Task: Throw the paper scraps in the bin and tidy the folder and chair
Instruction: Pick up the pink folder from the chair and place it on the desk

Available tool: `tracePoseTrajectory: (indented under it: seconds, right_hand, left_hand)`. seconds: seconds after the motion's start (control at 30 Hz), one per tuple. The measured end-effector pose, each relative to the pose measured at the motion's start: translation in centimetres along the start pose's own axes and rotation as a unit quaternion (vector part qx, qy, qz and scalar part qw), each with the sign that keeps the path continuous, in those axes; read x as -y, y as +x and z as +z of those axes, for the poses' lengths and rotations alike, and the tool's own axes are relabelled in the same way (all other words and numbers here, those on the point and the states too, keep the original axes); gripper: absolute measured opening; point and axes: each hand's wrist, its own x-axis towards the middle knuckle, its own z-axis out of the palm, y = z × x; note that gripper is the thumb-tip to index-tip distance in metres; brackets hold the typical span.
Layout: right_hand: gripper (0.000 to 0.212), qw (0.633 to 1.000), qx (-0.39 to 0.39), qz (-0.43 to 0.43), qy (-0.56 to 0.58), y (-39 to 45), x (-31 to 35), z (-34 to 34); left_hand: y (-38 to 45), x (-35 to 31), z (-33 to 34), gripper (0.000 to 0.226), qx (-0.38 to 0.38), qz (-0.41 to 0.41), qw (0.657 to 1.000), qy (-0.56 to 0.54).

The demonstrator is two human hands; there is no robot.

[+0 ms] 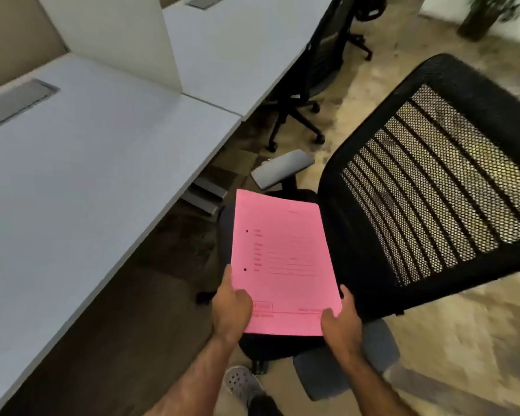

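Both hands, left hand (231,307) and right hand (341,321), pinch a thin pink card folder (282,265) by its near corners above a black mesh-backed office chair (433,190). Light and floppy, it likely needs edge support.

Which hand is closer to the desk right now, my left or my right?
Left. The left hand grips the pink folder's near left corner, on the side toward the desk. The right hand holds the folder's right corner, beside the chair's mesh backrest.

pink folder (279,259), black mesh chair (433,187)

Head-worn wide-angle view, steeply downward, close above chair (433,187)
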Motion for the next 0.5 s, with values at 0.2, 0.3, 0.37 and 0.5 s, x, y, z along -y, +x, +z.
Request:
tracePoseTrajectory:
  seconds: [0.2,0.3,0.37,0.5]
  right_hand:
    - [0.050,0.984,0.079,-0.158,0.021,-7.5,5.4,-0.1]
    - [0.040,0.961,0.137,-0.240,0.016,-10.6,8.9,0.7]
    - [0.032,0.943,0.164,-0.288,0.016,-12.8,11.0,1.7]
    - [0.029,0.905,0.208,-0.371,0.016,-17.2,14.6,4.5]
  left_hand:
    - [-6.7,-1.0,-8.7,0.023,-0.077,0.062,0.995,-0.005]
    - [-8.8,-0.3,-13.4,0.021,-0.125,0.061,0.990,0.002]
    - [-10.1,0.6,-16.7,0.025,-0.164,0.051,0.985,-0.004]
    - [-13.4,2.5,-22.4,0.026,-0.251,0.037,0.967,-0.026]
